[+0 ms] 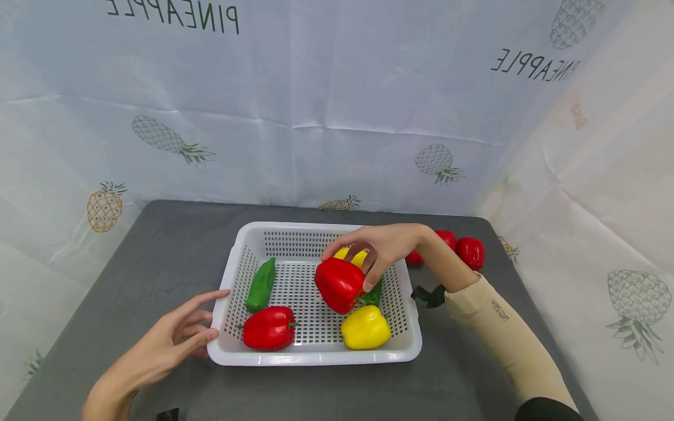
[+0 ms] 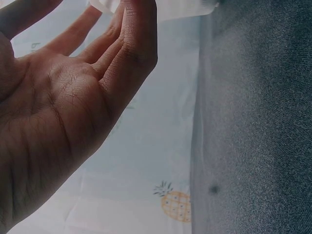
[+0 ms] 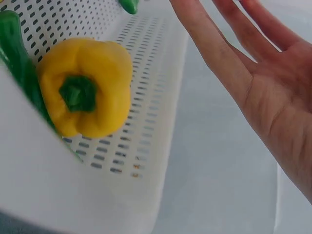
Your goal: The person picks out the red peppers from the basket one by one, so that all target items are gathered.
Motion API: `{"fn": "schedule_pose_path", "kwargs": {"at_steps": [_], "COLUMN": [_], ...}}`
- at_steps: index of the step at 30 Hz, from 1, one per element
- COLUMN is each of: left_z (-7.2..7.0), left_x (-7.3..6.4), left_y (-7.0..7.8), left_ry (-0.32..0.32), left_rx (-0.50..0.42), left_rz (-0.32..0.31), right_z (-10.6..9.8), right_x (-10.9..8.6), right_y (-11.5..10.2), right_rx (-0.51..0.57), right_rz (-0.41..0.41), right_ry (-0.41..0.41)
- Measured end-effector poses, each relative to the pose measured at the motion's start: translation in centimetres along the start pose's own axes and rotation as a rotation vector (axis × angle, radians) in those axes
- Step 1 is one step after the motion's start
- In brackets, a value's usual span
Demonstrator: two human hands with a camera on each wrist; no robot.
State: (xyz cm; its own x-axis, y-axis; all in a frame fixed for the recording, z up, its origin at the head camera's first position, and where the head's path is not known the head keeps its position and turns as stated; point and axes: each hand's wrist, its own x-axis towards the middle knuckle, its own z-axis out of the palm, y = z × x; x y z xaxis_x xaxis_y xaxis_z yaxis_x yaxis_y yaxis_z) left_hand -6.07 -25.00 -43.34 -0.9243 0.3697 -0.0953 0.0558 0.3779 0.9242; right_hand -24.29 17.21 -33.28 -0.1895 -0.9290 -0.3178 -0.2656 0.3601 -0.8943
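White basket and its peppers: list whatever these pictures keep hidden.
Head: rear yellow pepper, partly behind the right hand and held red pepper.
Head: right-side green pepper, partly behind the same two.
Left wrist: white basket, mostly cut off by the top edge.

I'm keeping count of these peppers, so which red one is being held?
The red pepper pinched by the right hand; the front-left red pepper lies untouched in the white basket, and the other red peppers sit outside.
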Motion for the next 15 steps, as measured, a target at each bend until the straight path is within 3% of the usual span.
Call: {"fn": "schedule_pose_path", "kwargs": {"at_steps": [15], "left_z": [0.0], "left_x": [-0.1], "left_y": [0.0], "left_ry": [-0.010], "left_rx": [-0.018], "left_rz": [-0.001], "right_z": [0.5], "right_x": [-6.4], "right_y": [0.4], "right_rx": [-0.091], "right_rz": [-0.045], "right_ry": [0.222]}}
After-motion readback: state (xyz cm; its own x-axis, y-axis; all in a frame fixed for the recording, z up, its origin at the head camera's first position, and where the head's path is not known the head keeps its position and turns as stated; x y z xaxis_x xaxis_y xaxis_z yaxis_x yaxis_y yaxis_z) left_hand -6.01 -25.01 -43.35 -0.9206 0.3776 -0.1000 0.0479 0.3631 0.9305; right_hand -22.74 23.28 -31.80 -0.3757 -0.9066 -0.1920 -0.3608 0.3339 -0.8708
